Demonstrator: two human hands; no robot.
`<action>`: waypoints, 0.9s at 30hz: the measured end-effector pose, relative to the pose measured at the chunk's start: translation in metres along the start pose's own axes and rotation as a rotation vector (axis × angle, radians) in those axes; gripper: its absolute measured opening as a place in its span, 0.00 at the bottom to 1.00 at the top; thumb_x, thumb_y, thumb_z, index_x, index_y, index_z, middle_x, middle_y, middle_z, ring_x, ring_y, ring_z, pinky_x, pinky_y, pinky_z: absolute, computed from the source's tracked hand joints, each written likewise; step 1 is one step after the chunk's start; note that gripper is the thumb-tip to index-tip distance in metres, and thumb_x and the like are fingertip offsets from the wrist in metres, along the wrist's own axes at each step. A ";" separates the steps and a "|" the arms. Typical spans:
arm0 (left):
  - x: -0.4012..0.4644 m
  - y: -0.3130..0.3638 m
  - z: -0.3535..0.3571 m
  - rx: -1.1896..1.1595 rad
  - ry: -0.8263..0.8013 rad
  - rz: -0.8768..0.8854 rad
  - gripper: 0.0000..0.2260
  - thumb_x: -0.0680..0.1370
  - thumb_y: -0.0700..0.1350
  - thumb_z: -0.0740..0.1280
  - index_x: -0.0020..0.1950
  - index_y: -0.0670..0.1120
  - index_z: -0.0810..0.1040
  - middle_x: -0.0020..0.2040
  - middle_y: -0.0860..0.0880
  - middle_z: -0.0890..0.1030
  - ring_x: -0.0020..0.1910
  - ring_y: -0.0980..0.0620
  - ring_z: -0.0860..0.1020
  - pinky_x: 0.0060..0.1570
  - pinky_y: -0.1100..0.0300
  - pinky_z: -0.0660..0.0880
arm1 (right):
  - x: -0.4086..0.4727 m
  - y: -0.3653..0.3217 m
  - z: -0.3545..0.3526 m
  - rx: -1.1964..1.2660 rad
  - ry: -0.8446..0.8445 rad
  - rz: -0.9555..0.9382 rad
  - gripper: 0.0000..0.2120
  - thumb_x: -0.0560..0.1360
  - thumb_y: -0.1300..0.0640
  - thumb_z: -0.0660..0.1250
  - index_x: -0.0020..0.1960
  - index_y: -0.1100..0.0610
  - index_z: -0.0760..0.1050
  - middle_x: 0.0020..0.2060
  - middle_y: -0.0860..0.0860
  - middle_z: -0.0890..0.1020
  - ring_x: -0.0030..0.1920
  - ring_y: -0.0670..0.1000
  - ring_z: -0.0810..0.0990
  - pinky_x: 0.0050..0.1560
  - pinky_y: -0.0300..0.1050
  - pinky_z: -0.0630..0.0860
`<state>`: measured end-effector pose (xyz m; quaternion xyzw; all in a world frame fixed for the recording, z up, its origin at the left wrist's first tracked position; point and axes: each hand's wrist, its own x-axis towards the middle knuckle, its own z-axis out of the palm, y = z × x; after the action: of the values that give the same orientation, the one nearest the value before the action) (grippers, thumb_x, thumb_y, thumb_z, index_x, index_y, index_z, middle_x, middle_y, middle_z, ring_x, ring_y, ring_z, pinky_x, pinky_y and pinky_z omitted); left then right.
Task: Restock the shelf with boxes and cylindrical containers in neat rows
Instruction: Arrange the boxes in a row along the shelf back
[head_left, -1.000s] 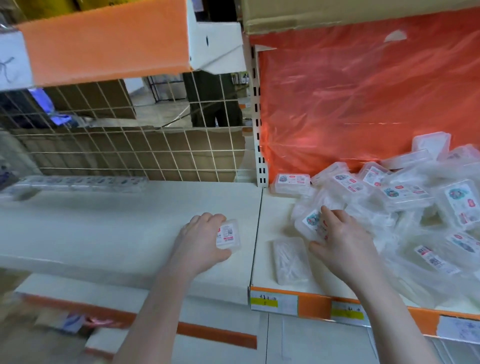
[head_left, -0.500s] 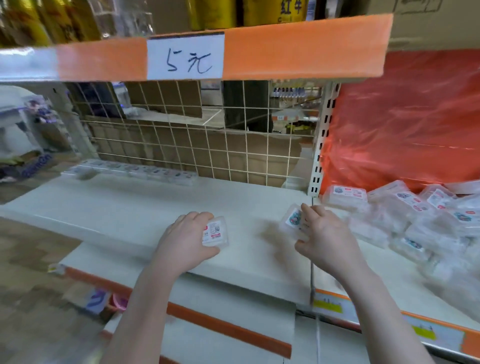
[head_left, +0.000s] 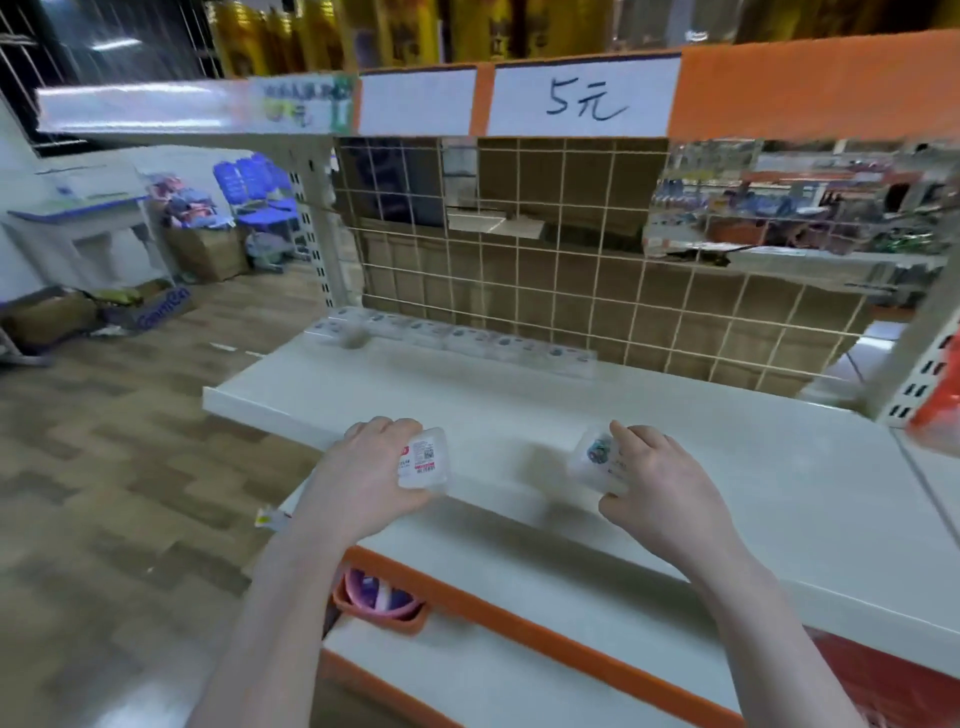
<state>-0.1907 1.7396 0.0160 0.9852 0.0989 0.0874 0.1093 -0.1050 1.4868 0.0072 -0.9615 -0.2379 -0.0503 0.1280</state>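
Note:
My left hand (head_left: 363, 478) grips a small clear plastic box with a red-and-white label (head_left: 423, 460) just above the front of the white shelf (head_left: 727, 467). My right hand (head_left: 654, 483) holds a second clear box with a round picture label (head_left: 597, 457) at about the same height, a little to the right. A row of similar clear boxes (head_left: 457, 335) lies along the back of the shelf against the wire grid (head_left: 571, 291). Both held boxes are partly hidden by my fingers.
An orange-edged upper shelf (head_left: 810, 83) with a handwritten price sign (head_left: 584, 98) hangs overhead. A lower shelf (head_left: 519, 670) with an orange edge juts out beneath, with a pink-and-orange tub (head_left: 379, 603) under it. Cartons and blue chairs (head_left: 260, 192) stand on the wooden floor at left.
My view has swung left, away from the pile of boxes on the right shelf. My right hand picked a box from that pile and carried it left over the white shelf; my left kept its box.

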 end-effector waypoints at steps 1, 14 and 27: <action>0.000 -0.014 -0.004 0.002 -0.004 -0.006 0.27 0.70 0.54 0.71 0.67 0.51 0.68 0.56 0.50 0.74 0.55 0.50 0.71 0.54 0.55 0.71 | 0.006 -0.013 0.003 0.001 -0.010 0.001 0.33 0.71 0.55 0.64 0.73 0.54 0.58 0.66 0.50 0.69 0.65 0.52 0.67 0.60 0.40 0.65; 0.049 -0.150 -0.008 -0.030 0.009 -0.101 0.31 0.70 0.53 0.71 0.70 0.50 0.67 0.59 0.50 0.74 0.57 0.51 0.72 0.54 0.56 0.72 | 0.110 -0.119 0.052 0.005 -0.091 -0.045 0.35 0.72 0.54 0.63 0.75 0.54 0.54 0.70 0.49 0.65 0.66 0.52 0.66 0.59 0.40 0.66; 0.134 -0.239 -0.033 0.009 -0.014 -0.112 0.31 0.72 0.53 0.69 0.72 0.53 0.62 0.64 0.53 0.70 0.63 0.52 0.67 0.56 0.60 0.67 | 0.245 -0.199 0.087 0.037 -0.151 -0.100 0.33 0.72 0.54 0.63 0.75 0.54 0.55 0.70 0.48 0.64 0.68 0.51 0.64 0.63 0.40 0.62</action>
<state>-0.1097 2.0033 0.0124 0.9792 0.1536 0.0737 0.1103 0.0210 1.7890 0.0064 -0.9469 -0.2955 0.0207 0.1247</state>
